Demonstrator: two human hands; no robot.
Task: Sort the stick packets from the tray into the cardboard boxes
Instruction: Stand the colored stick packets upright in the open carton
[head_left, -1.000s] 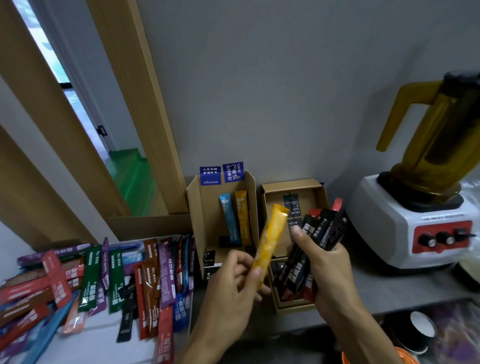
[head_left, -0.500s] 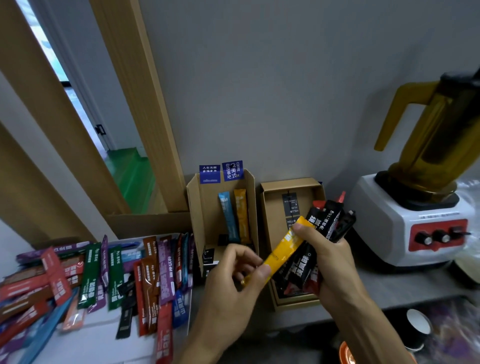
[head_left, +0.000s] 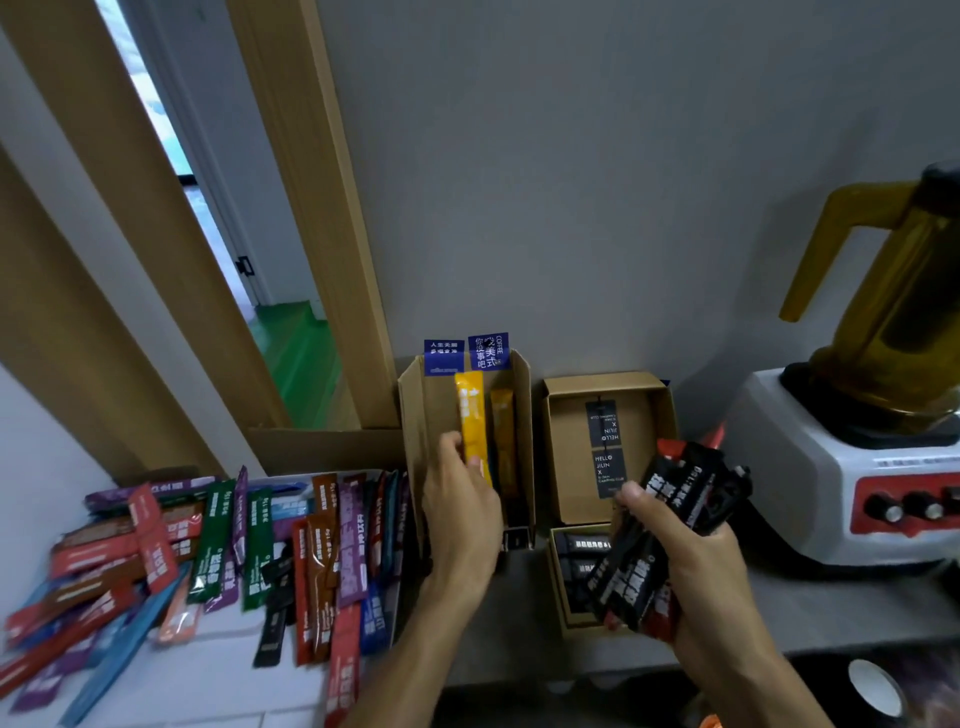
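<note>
A grey table (head_left: 831, 608) against the wall carried a white-based blender (head_left: 810, 493) with an amber jug at far right, and at left a white tray (head_left: 223, 626) heaped with stick packets (head_left: 218, 545) in red, green, purple, blue and brown. Two open cardboard boxes stood between them. In the left cardboard box (head_left: 426, 415), the left hand (head_left: 462, 519) pinched the lower end of a yellow packet (head_left: 470, 415), which lay lengthwise just beside an orange packet (head_left: 503, 441). Over the near end of the right cardboard box (head_left: 571, 441), the right hand (head_left: 696, 566) gripped a bundle of black packets (head_left: 670, 519), fingers curled round it. More dark packets (head_left: 582, 545) lay in that box's near compartment.
</note>
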